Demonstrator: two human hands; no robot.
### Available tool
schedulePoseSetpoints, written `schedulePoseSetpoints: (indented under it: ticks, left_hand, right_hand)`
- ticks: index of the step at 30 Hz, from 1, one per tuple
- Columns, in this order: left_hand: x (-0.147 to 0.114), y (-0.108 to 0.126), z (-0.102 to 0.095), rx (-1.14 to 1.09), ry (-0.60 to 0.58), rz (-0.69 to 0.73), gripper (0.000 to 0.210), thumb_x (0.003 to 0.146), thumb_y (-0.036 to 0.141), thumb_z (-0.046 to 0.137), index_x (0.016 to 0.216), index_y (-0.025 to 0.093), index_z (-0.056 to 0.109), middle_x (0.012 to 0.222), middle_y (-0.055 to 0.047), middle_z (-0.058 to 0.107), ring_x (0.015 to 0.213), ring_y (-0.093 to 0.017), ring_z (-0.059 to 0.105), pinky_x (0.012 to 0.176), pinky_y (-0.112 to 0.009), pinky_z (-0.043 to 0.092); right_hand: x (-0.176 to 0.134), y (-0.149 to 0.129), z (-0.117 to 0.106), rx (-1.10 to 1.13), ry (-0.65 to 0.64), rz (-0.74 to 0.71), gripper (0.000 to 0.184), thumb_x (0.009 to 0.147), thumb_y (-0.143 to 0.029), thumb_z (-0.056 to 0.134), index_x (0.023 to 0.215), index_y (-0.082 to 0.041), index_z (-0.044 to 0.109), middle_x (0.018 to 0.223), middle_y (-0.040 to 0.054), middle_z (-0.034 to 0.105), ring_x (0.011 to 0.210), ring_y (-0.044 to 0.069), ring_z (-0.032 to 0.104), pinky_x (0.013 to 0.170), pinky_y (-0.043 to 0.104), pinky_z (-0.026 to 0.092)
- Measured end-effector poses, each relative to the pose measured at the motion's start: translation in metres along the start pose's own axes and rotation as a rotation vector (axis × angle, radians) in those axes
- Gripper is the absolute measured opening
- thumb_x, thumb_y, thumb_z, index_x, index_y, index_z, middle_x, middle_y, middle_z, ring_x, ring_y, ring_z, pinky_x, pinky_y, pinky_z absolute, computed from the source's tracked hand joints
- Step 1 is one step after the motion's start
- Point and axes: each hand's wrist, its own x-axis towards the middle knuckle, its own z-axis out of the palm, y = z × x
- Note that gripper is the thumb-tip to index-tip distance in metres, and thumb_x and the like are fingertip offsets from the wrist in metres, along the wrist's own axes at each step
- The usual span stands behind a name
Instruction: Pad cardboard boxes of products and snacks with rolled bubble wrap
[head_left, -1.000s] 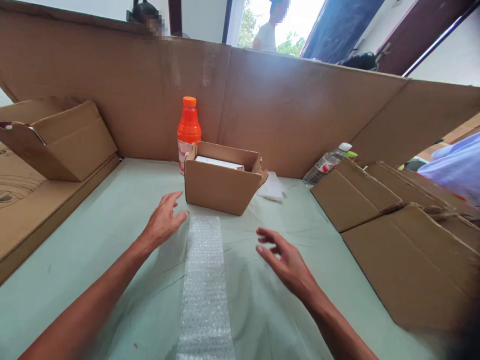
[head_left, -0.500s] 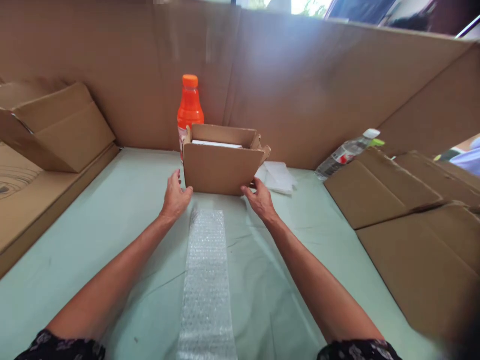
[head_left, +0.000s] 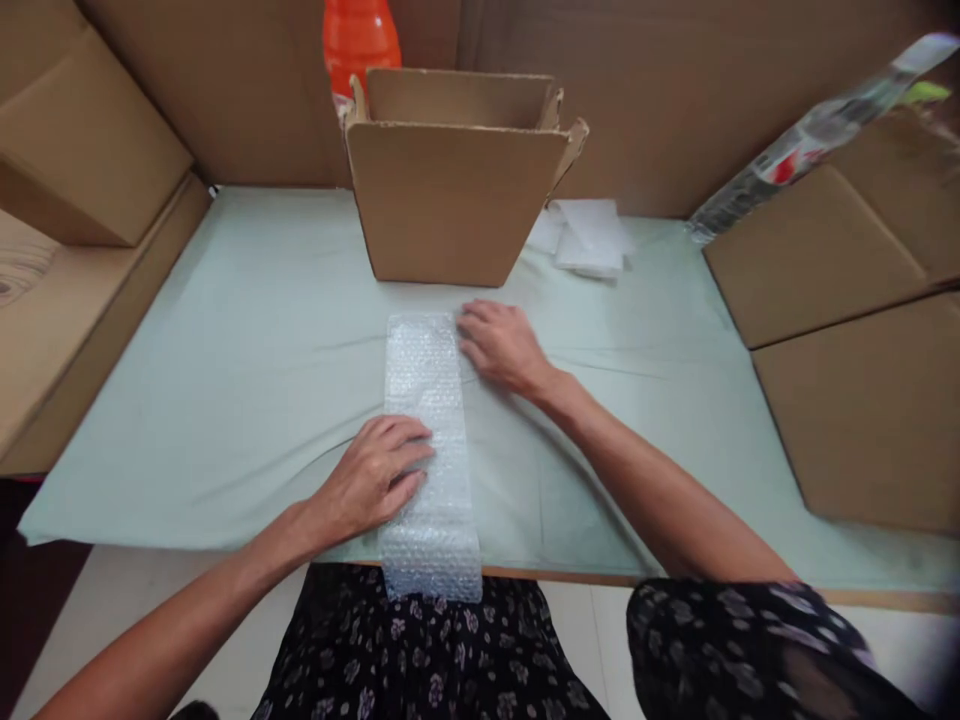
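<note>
A long strip of bubble wrap [head_left: 433, 400] lies flat on the pale green cloth, its near end hanging over the table's front edge. My left hand [head_left: 379, 468] rests on the strip's left side with fingers spread. Near the far right corner of the strip, my right hand [head_left: 499, 342] is open, palm down, its fingertips beside or touching the wrap's edge. Just beyond both hands stands an open brown cardboard box [head_left: 450, 205], its top flaps raised. What sits inside it is hidden from this angle.
An orange bottle [head_left: 362, 45] stands behind the box, and folded white sheets [head_left: 589, 235] lie right of it. A clear plastic bottle [head_left: 802, 150] leans at the right by cardboard boxes [head_left: 862, 400]. More cardboard [head_left: 90, 140] is at the left; a tall cardboard wall [head_left: 637, 90] closes the back.
Both hands have left the small box and come back toward me to the bubble wrap. The view has tilted down, showing the table's front edge.
</note>
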Motion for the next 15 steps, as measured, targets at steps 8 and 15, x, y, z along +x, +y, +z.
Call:
schedulePoseSetpoints:
  ticks: [8, 15]
  left_hand:
    - [-0.017, 0.01, -0.01, -0.109, 0.097, 0.055, 0.035, 0.091, 0.003, 0.05, 0.117, 0.018, 0.068, 0.11, -0.008, 0.073, 0.11, -0.023, 0.061, 0.096, -0.045, 0.051]
    - [-0.023, 0.012, -0.011, -0.328, -0.008, -0.141, 0.027, 0.095, 0.019, 0.05, 0.114, 0.021, 0.07, 0.104, -0.006, 0.075, 0.103, -0.023, 0.064, 0.094, -0.043, 0.051]
  right_hand:
    - [-0.165, -0.067, -0.041, 0.026, -0.114, -0.333, 0.049, 0.094, -0.011, 0.05, 0.142, -0.023, 0.052, 0.149, 0.0132, 0.054, 0.138, 0.029, 0.048, 0.1, 0.049, 0.048]
    - [-0.168, -0.118, -0.002, 0.277, 0.098, -0.321, 0.026, 0.095, -0.008, 0.045, 0.107, -0.019, 0.066, 0.1, 0.0072, 0.073, 0.093, 0.019, 0.065, 0.08, 0.036, 0.05]
